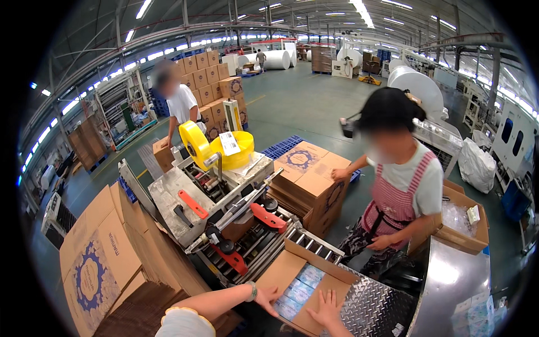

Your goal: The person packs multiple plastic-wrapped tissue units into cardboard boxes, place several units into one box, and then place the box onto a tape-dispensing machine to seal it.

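Observation:
An open cardboard box [288, 265] sits at the lower middle with its flaps folded out. Inside lie several blue-and-white plastic-wrapped packs [304, 285]. My left hand [268, 299], with a bracelet on its wrist, rests against the box's left edge, fingers stretched out. On the near right flap, my right hand [328, 308] lies flat with its fingers spread. The box stands between a diamond-plate metal surface [370, 306] on the right and the roller conveyor [306, 241] of a taping machine beyond it.
The taping machine [182, 194] carries yellow tape rolls [195, 140] and red guide arms [269, 218]. Flattened cartons [112, 247] stand on the left. A co-worker in a pink apron [396, 196] stands by stacked cartons [306, 168]; another person [182, 104] is beyond the machine. A steel table [446, 275] is at right.

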Available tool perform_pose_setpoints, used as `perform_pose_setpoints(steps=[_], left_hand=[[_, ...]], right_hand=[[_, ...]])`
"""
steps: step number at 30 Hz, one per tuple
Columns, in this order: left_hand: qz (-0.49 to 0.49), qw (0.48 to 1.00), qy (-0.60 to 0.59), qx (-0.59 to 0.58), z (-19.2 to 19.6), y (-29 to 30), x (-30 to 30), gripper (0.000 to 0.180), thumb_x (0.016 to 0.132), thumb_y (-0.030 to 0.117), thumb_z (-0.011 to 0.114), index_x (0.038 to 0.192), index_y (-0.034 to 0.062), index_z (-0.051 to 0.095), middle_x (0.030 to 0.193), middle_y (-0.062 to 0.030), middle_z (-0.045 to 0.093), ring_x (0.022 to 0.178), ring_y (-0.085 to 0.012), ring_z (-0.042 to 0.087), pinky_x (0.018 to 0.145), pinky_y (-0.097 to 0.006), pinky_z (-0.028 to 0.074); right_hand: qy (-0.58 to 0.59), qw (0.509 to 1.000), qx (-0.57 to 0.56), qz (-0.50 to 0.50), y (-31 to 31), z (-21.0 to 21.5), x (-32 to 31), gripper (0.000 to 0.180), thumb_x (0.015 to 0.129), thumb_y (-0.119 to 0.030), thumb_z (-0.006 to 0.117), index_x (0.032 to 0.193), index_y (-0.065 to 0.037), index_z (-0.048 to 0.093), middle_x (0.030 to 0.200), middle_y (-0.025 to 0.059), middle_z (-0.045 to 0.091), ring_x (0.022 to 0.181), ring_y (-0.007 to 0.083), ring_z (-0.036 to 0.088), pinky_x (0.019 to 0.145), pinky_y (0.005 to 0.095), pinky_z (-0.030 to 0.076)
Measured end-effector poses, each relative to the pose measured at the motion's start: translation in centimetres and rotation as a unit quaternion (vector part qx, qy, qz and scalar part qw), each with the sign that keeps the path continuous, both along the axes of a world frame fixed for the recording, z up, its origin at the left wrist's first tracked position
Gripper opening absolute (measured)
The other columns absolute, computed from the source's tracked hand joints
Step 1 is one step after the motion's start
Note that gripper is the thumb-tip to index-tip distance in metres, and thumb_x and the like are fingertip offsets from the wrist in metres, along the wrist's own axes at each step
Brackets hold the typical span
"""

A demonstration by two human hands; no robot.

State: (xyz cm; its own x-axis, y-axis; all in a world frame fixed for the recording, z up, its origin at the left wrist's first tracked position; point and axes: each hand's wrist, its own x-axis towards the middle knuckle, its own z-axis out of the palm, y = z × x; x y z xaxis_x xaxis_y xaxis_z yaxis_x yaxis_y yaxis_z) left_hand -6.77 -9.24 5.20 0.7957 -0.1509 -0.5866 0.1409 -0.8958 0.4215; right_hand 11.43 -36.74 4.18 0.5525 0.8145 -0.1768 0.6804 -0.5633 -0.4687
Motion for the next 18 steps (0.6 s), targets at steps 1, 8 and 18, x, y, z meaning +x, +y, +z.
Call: perform_pose_setpoints(steps=[1,8,18], left_hand=[[-0.061,0.998,0.014,-0.012,-0.5,0.2,-0.4,0.122,0.077,0.079,0.067,0.158,-0.0004,0.023,0.152,-0.0391,0.030,0.139,-0.0470,0.040,0.118,-0.041,0.031],[0.091,0.976,-0.094,0.172,3.9,-0.4,9.0,0.099,0.067,0.059,0.086,0.144,0.0089,0.050,0.152,-0.0162,0.045,0.142,-0.0342,0.038,0.116,-0.053,0.029],[0.236,0.877,-0.385,0.165,6.5,-4.8,14.2,0.055,0.092,0.060,0.057,0.094,0.0067,0.068,0.101,-0.0135,0.068,0.107,-0.0305,0.060,0.115,-0.050,0.032]], right_hand=[[-0.062,0.993,-0.072,0.067,0.1,-0.1,0.6,0.097,0.091,-0.070,0.051,0.162,-0.010,0.023,0.166,0.0242,0.018,0.156,0.0391,0.009,0.119,0.0699,0.003],[0.127,0.987,-0.019,0.093,-1.0,-1.8,5.7,0.101,0.084,-0.069,0.065,0.161,-0.016,0.026,0.166,0.0220,0.022,0.154,0.0428,0.014,0.117,0.0725,0.002],[0.633,0.683,0.159,-0.329,-6.5,-7.4,-0.6,0.089,0.085,-0.044,0.078,0.153,-0.009,0.032,0.153,0.0191,0.041,0.132,0.0413,0.050,0.097,0.0642,0.047]])
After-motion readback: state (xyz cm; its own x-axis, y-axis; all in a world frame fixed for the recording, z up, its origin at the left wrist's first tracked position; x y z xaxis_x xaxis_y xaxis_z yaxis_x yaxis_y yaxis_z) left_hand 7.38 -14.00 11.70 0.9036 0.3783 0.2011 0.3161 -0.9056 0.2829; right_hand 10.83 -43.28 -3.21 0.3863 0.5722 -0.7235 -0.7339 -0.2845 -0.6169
